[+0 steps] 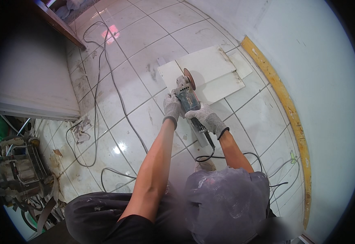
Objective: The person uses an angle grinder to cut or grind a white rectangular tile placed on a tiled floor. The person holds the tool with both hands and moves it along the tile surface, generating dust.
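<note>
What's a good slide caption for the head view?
Gloved left hand and right hand hold an angle grinder over white boards on tiled floor.

Angle grinder (190, 100): between left hand (171, 105) and right hand (207, 116), disc (189, 79) forward, over overlapping panels (208, 65). Panels: on tiled floor (138, 77), left of wall (328, 122). Power cord (124, 111): on floor, left of grinder. Cloth (81, 131): on floor, beside cord.

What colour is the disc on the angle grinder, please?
The disc is reddish-brown; it shows best in the head view.
</note>
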A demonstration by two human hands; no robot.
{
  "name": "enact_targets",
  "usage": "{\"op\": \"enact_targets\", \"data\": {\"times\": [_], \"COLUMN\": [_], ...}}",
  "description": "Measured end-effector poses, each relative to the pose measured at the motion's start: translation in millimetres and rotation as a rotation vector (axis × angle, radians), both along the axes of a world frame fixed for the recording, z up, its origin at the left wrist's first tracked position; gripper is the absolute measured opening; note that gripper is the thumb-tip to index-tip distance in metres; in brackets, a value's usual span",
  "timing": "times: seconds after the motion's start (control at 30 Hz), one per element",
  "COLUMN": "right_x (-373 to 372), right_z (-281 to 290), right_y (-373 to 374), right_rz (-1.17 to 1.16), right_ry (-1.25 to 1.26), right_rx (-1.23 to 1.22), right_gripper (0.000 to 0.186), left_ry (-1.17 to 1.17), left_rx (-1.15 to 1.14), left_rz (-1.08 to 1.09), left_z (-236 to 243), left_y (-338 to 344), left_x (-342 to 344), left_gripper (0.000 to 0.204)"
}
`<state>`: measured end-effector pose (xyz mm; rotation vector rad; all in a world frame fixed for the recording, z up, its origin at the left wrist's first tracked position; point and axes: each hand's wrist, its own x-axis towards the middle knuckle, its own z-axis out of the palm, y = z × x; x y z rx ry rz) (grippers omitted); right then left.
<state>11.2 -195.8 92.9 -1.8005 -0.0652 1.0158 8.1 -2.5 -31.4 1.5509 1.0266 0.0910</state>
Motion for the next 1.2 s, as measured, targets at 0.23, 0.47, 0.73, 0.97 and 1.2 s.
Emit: {"op": "enact_targets", "data": {"times": [0.23,0.47,0.73,0.97,1.2], "right_x": [0,0,-2,-1,0], "right_z": [2,2,8,-5,-2], "right_y": [3,6,2,-4,10], "right_rz": [-0.006,0.019,0.014,0.007,0.011], "right_ry": [-0.002,-0.013,-0.013,-0.027,-0.048], "right_rx": [0.008,0.034,0.03,0.033,0.026], "right_gripper": [0.079,0.08,0.077,0.076,0.078], "left_ry": [-0.023,-0.039,-0.007,-0.001,-0.096], "left_rx": [-0.003,0.024,0.05,0.054,0.014], "left_rz": [0.02,0.019,0.008,-0.013,0.02], "left_z": [6,-5,11,27,-2], "left_y": [1,11,1,-11,19], "left_x": [-2,2,-2,-7,-2], "left_gripper": [0.061,0.062,0.064,0.061,0.053]}}
